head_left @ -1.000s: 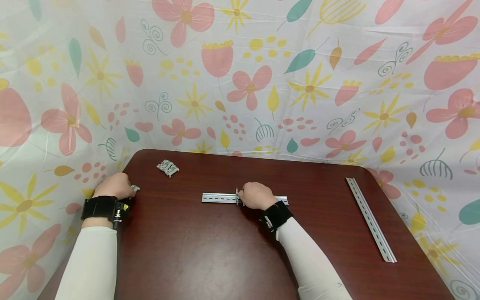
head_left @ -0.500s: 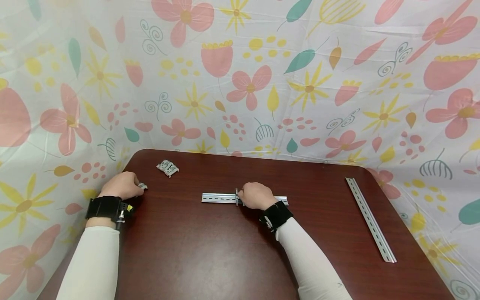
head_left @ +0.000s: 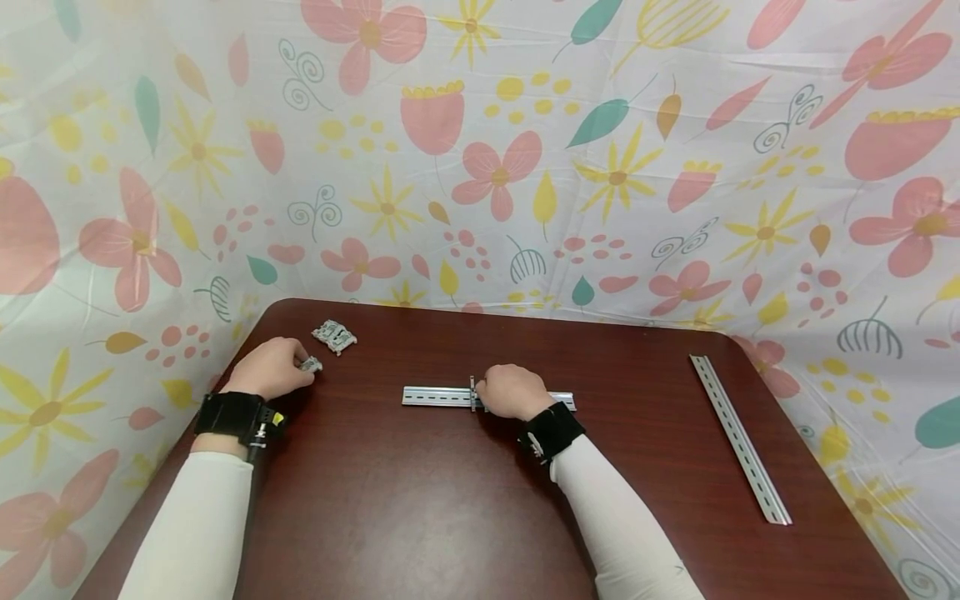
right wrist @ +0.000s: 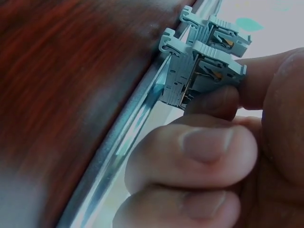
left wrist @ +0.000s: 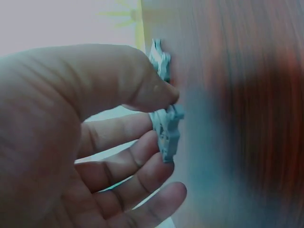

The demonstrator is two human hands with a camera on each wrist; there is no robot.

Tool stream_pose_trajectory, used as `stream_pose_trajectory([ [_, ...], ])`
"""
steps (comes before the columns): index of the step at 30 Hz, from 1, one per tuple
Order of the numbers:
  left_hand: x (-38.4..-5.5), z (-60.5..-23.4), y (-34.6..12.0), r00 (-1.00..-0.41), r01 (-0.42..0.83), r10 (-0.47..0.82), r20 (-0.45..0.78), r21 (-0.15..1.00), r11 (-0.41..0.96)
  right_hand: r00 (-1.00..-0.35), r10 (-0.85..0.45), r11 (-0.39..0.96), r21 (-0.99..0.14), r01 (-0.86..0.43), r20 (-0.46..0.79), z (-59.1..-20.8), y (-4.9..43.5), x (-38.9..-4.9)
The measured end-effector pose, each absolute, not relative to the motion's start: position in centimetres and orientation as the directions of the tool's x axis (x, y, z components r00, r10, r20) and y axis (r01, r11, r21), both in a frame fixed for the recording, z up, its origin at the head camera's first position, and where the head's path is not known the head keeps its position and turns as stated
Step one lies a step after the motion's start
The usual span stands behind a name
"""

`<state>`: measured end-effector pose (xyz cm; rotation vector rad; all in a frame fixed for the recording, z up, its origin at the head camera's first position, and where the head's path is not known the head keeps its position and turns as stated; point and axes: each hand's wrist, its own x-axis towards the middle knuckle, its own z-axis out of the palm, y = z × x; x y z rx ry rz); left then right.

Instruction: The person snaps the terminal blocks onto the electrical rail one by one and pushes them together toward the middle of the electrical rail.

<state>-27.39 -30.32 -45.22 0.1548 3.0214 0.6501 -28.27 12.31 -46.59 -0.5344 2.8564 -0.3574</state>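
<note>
In the head view the right hand (head_left: 510, 392) covers the middle of the short metal rail (head_left: 438, 397), so only the rail's left stretch and a sliver of its right end show, and just a thin edge of the grey terminal blocks (head_left: 474, 394) peeks out at the hand's left side. The right wrist view is close and partly blurred: the desk (right wrist: 71, 71) is a red-brown smear, and the rail (right wrist: 123, 142) runs diagonally from lower left to upper right with its ends cut off by the frame. There the terminal blocks (right wrist: 204, 61) are plain to see, pale grey plastic pieces standing side by side on the rail, with small orange-yellow inserts in their tops. The right hand's fingers (right wrist: 209, 147) are curled round them, thumb and fingertips pinching the sides.

The left hand (head_left: 272, 368) sits at the left of the head view, near the desk's (head_left: 420, 517) back left corner. It pinches a small grey clip piece (head_left: 310, 364) that pokes out past its fingertips. In the left wrist view this piece (left wrist: 166, 128) is pale grey-blue with a notched outline, held between thumb and fingers, partly hidden behind the thumb; the background is too blurred to read.

Just beside the left hand, toward the upper left of the desk, lies a loose cluster of grey blocks (head_left: 334, 335), apart from the hand. A long perforated rail (head_left: 738, 437) lies slanted along the right side of the desk, well apart from both hands.
</note>
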Motion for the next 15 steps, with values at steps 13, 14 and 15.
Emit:
stream_pose_trajectory([
  [13,-27.3,-45.0,-26.5,-0.981,0.191,0.169,0.09,0.375,0.907,-0.915,-0.378,0.901,-0.282,-0.328,-0.143,-46.3,12.6,-28.1],
  [14,-27.3,-45.0,-26.3,-0.98,0.199,0.174,0.1,0.374,0.906,-0.915,-0.377,0.902,-0.28,-0.328,-0.141,-46.3,12.6,-28.1],
  [15,-27.2,-45.0,-26.0,-0.978,0.207,0.179,0.109,0.373,0.904,-0.916,-0.376,0.903,-0.277,-0.328,-0.139,-46.2,12.6,-28.1],
])
